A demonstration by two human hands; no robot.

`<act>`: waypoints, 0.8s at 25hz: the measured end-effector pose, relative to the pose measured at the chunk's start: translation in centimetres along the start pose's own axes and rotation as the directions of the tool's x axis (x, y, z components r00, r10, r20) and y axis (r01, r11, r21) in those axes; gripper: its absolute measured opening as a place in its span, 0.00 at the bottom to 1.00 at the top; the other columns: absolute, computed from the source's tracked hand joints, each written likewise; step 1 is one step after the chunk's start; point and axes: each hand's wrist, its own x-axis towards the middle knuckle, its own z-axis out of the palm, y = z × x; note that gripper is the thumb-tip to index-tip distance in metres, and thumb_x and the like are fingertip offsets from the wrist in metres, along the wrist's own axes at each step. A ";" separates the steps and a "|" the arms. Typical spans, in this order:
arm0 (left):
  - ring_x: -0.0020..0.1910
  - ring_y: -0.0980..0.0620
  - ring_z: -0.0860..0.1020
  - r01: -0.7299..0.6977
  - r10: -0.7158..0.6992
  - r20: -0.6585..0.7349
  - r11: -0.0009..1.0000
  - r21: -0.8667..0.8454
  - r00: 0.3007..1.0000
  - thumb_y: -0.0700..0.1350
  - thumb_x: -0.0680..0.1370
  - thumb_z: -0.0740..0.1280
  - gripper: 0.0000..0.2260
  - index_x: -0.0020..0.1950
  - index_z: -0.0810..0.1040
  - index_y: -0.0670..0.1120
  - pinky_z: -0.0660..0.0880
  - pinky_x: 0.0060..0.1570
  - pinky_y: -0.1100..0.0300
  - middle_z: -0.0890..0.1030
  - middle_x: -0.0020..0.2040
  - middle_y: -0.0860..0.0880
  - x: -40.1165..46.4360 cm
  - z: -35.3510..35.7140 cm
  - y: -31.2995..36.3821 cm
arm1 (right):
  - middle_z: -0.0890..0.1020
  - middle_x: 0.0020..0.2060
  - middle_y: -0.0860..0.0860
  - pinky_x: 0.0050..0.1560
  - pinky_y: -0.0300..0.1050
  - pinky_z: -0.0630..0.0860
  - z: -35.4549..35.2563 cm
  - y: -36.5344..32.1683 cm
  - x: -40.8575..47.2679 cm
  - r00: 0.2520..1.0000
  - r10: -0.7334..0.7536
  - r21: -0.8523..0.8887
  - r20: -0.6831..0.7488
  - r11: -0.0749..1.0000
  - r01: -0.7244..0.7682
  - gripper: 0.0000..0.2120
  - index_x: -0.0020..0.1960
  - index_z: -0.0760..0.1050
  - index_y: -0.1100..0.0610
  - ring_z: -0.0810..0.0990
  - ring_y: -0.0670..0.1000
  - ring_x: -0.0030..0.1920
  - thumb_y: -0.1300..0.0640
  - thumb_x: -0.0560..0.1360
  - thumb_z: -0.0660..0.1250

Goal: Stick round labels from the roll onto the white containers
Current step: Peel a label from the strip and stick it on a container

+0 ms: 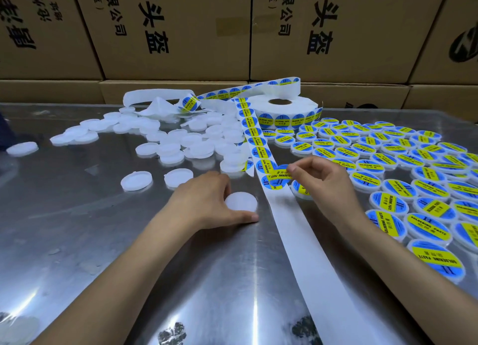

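On the shiny steel table (103, 228), the left hand (207, 202) curls around a flat round white container (241, 201), while the right hand (320, 179) pinches a glossy blue-yellow label (278, 176) off the paper strip (292, 223) running away toward the roll (282, 106).

Shiny metal tabletop (90, 241) across lower frame, reflecting light streaks. Stacked brown cardboard boxes (181, 34) along top of frame, behind table, printed with large black Chinese characters. Lower row of boxes (51, 91) just at table's far edge. Dark object (6, 130) at far left edge, unclear.
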 end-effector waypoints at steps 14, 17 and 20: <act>0.47 0.57 0.72 -0.308 0.161 -0.429 0.903 -0.300 0.889 0.55 0.66 0.74 0.23 0.57 0.73 0.49 0.71 0.44 0.59 0.75 0.52 0.55 -0.1 1.1 1.7 | 0.82 0.37 0.43 0.52 0.40 0.72 0.1 -0.8 -0.6 0.951 0.235 0.229 0.199 0.933 -0.279 0.05 0.38 0.80 0.49 0.78 0.42 0.42 0.49 0.66 0.72; 0.49 0.56 0.74 -0.356 0.182 -0.481 0.885 -0.300 0.858 0.53 0.66 0.75 0.23 0.57 0.74 0.48 0.72 0.44 0.60 0.76 0.52 0.54 -0.1 1.1 2.0 | 0.84 0.43 0.48 0.54 0.44 0.71 0.3 -0.7 -0.8 0.909 0.314 0.257 0.273 0.887 -0.384 0.07 0.39 0.81 0.51 0.80 0.44 0.47 0.48 0.65 0.71; 0.48 0.56 0.74 -0.388 0.212 -0.498 0.877 -0.283 0.841 0.53 0.66 0.76 0.23 0.57 0.75 0.48 0.70 0.44 0.63 0.77 0.53 0.54 -0.2 1.1 2.3 | 0.85 0.44 0.50 0.57 0.46 0.72 0.4 -0.5 -0.7 0.866 0.396 0.289 0.304 0.828 -0.480 0.03 0.41 0.80 0.53 0.83 0.45 0.46 0.54 0.70 0.70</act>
